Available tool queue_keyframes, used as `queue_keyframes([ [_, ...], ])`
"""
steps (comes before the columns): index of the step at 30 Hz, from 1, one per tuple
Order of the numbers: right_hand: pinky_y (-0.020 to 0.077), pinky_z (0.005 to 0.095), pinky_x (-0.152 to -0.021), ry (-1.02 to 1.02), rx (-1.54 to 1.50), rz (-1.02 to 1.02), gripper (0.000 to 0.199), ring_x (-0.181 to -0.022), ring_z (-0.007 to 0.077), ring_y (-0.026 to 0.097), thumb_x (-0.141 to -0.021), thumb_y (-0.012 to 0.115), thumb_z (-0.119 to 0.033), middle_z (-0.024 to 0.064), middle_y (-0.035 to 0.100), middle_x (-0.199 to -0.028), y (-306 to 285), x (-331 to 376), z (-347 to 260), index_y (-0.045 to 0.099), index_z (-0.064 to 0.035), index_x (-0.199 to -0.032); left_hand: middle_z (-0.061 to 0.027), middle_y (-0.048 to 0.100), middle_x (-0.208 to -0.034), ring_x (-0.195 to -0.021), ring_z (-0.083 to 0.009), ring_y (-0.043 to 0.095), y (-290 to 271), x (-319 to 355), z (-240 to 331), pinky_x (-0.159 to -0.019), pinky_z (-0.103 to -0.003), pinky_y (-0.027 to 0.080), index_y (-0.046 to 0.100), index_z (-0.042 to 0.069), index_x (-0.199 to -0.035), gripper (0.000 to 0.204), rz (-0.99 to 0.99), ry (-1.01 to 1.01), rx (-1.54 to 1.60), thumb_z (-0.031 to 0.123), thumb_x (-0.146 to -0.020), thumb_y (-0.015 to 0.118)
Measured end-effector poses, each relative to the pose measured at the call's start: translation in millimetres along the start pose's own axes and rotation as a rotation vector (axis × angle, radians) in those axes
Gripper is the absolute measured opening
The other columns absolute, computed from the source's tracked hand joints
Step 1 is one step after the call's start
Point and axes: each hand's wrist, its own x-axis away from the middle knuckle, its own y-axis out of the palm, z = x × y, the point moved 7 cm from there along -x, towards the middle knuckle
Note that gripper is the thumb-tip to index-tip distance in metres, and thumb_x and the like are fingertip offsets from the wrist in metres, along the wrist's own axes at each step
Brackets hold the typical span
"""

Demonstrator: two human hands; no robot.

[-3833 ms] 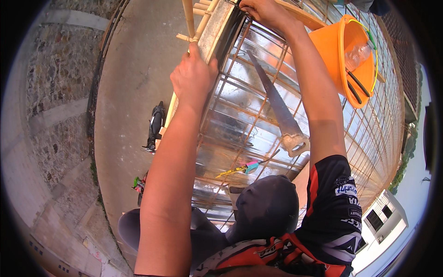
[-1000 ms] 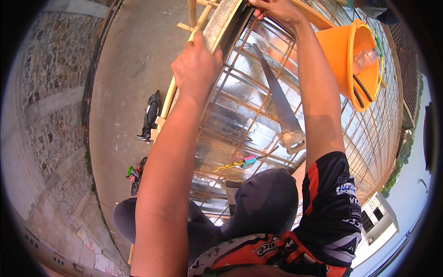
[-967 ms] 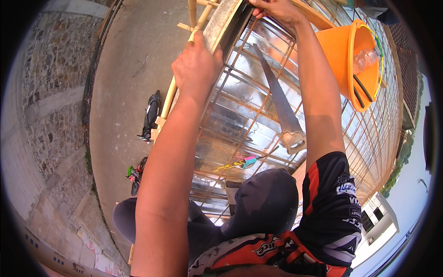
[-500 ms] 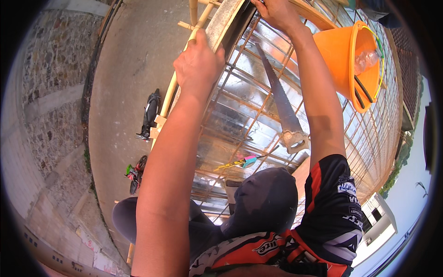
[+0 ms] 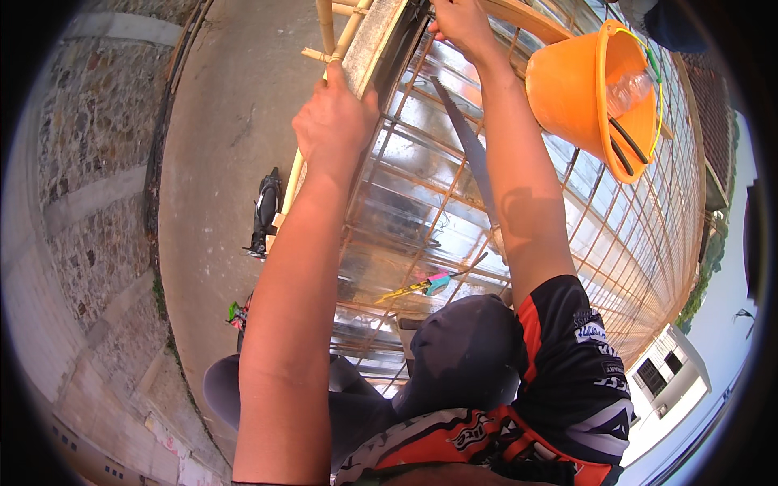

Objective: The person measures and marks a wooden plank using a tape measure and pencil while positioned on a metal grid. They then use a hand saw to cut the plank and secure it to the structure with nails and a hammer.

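Observation:
My left hand (image 5: 334, 121) is closed over the edge of a long, pale, weathered wooden board (image 5: 376, 39). Farther along, my right hand (image 5: 463, 31) is at the inner side of the same board, its fingers curled; what they hold, if anything, is too hard to see. Below the right forearm a handsaw (image 5: 468, 139) lies on the rusty rebar grid (image 5: 421, 188), its handle mostly covered by the arm. On the grid near my knee rests a yellow and black tool with a turquoise and pink part (image 5: 436, 283).
An orange bucket (image 5: 567, 93) with clear plastic and black handles inside stands tilted on the right. Bamboo poles (image 5: 348, 36) run outside the board. Far below on the left are a paved road (image 5: 219, 121) and a parked motorbike (image 5: 266, 206). Shiny sheeting lies under the grid.
My right hand and forearm have shifted left, and the arm now covers the saw's handle. My left hand keeps its hold on the board. The whole view has moved slightly.

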Motion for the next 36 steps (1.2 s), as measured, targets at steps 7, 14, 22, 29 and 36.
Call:
queue_keyframes([
  [7,0.0444,0.0271,-0.042,0.422,-0.411,-0.352,0.034,-0.050,0.0146,0.061,-0.109,0.061,-0.031,0.0094,0.075,-0.085,15.7,-29.3,44.6,0.074,-0.0018,-0.099,-0.0218,0.078,-0.115,-0.106,-0.0454,0.077,-3.4,2.8,8.0,-0.092,-0.056,0.061,0.061,0.010,-0.137,0.054,0.013,0.038,0.058,0.051,-0.102,0.069],
  [14,0.0414,0.0241,-0.042,0.414,-0.578,-0.325,0.024,-0.051,0.0103,0.055,-0.108,0.066,-0.027,0.0053,0.073,-0.083,23.5,-34.1,55.9,0.074,-0.0069,-0.096,-0.0227,0.078,-0.116,-0.107,-0.0457,0.077,0.7,1.4,4.5,-0.093,-0.057,0.061,0.060,0.009,-0.140,0.057,0.006,0.037,0.030,0.050,-0.102,0.069],
  [22,0.0385,0.0271,-0.043,0.350,-0.656,-0.205,0.020,-0.052,0.0093,0.052,-0.104,0.069,-0.024,0.0043,0.070,-0.077,30.0,-28.3,59.6,0.073,-0.0071,-0.094,-0.0227,0.078,-0.117,-0.108,-0.0452,0.077,-0.2,1.8,1.4,-0.094,-0.057,0.061,0.059,0.009,-0.143,0.061,0.063,0.061,0.031,0.052,-0.101,0.069],
  [29,0.0401,0.0251,-0.042,0.424,-0.648,-0.084,0.017,-0.050,0.0096,0.050,-0.101,0.073,-0.016,0.0033,0.065,-0.069,23.4,-28.7,49.9,0.073,-0.0038,-0.089,-0.0229,0.079,-0.116,-0.107,-0.0452,0.077,0.7,2.4,4.4,-0.093,-0.056,0.061,0.060,0.008,-0.141,0.059,0.041,0.054,0.033,0.050,-0.101,0.069],
  [36,0.0411,0.0261,-0.041,0.484,-0.638,-0.075,0.013,-0.050,0.0118,0.050,-0.100,0.071,-0.008,0.0050,0.061,-0.068,16.8,-39.7,52.2,0.072,-0.0002,-0.089,-0.0171,0.076,-0.123,-0.112,-0.0393,0.077,1.0,2.1,8.5,-0.095,-0.052,0.061,0.056,0.009,-0.148,0.064,-0.039,0.036,0.003,0.051,-0.102,0.069],
])
